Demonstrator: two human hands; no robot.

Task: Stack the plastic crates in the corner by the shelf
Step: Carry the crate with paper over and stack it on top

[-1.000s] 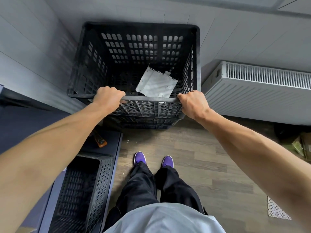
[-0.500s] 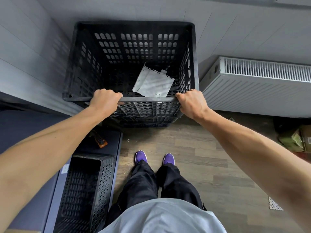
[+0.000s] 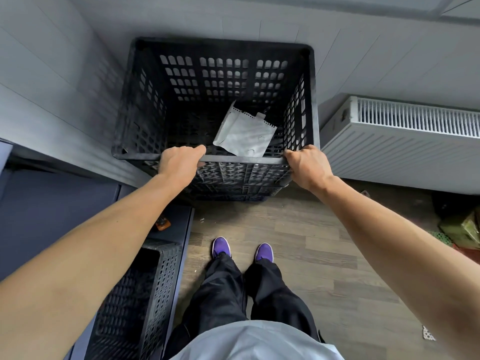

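Both of your hands are clamped on the near rim of the black crate (image 3: 226, 74). Your left hand (image 3: 179, 162) curls over the rim left of the middle, knuckles up. Your right hand (image 3: 307, 165) grips the near right corner, fingers wrapped over the edge. The crate sits level, tucked into the corner where the two pale walls (image 3: 65, 81) meet, its far side close to the back wall. Under it you can see more black lattice (image 3: 231, 193), so it rides on top of at least one other crate; how many, I cannot tell. Inside, a crumpled white sheet (image 3: 244, 133) lies on the bottom, toward the right wall. To your right, the white radiator (image 3: 415, 141) runs just beside the crate. To your left, the dark shelf (image 3: 52, 203) carries a second black crate (image 3: 155, 294), open side up, with a small orange object (image 3: 162, 224) beyond it. Your purple shoes (image 3: 220, 246) stand on the wooden floor (image 3: 324, 242), near the stack.
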